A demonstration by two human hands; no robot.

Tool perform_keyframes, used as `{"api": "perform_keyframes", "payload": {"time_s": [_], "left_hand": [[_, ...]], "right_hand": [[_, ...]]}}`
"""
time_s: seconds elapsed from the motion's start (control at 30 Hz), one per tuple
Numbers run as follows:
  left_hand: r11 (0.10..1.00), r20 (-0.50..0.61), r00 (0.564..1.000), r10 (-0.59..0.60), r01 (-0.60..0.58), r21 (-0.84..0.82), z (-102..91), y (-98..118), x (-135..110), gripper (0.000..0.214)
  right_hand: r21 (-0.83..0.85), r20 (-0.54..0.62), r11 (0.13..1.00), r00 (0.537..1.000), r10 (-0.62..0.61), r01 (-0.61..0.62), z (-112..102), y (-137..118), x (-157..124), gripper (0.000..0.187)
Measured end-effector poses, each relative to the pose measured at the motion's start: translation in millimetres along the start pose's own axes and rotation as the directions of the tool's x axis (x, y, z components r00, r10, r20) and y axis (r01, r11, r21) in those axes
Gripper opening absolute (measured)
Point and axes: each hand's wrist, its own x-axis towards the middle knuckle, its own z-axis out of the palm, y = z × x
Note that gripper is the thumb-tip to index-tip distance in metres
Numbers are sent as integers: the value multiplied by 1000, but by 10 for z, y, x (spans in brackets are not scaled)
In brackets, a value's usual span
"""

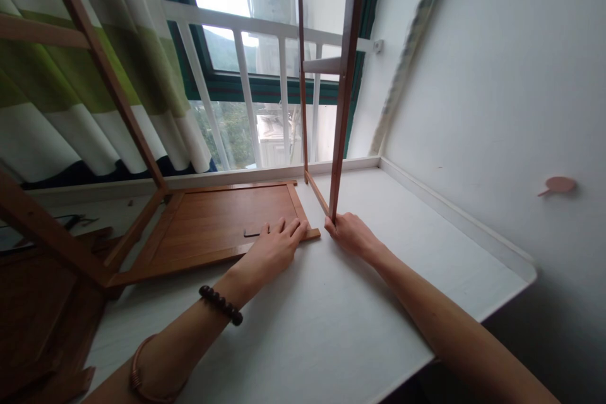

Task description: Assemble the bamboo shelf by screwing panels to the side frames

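Observation:
A brown wooden panel point(213, 211) lies flat on the white tabletop, its left end meeting an upright wooden frame point(113, 88). My left hand point(277, 246) rests flat on the panel's right end with its fingers spread. Beside those fingertips a small black hex key point(252, 233) lies on the panel, partly hidden by the hand. My right hand point(353, 233) is closed round the bottom of a second upright wooden frame point(341, 107). This frame stands just right of the panel, with a gap between them.
More brown wooden pieces point(42, 309) lie at the left. Behind the white tabletop point(303, 328) are a window with a white railing point(241, 63) and a striped curtain point(142, 76). A white wall point(497, 76) with a pink hook point(560, 185) bounds the right side.

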Motion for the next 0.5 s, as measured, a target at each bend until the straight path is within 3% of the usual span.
{"api": "perform_keyframes", "payload": {"time_s": [0.33, 0.5], "left_hand": [[990, 41, 990, -137, 138, -21, -103, 200, 102, 69], [981, -110, 979, -173, 181, 67, -41, 166, 93, 55]], "right_hand": [[59, 43, 998, 999, 11, -13, -12, 1, 14, 48], [85, 28, 996, 1000, -12, 10, 8, -6, 23, 48]]}}
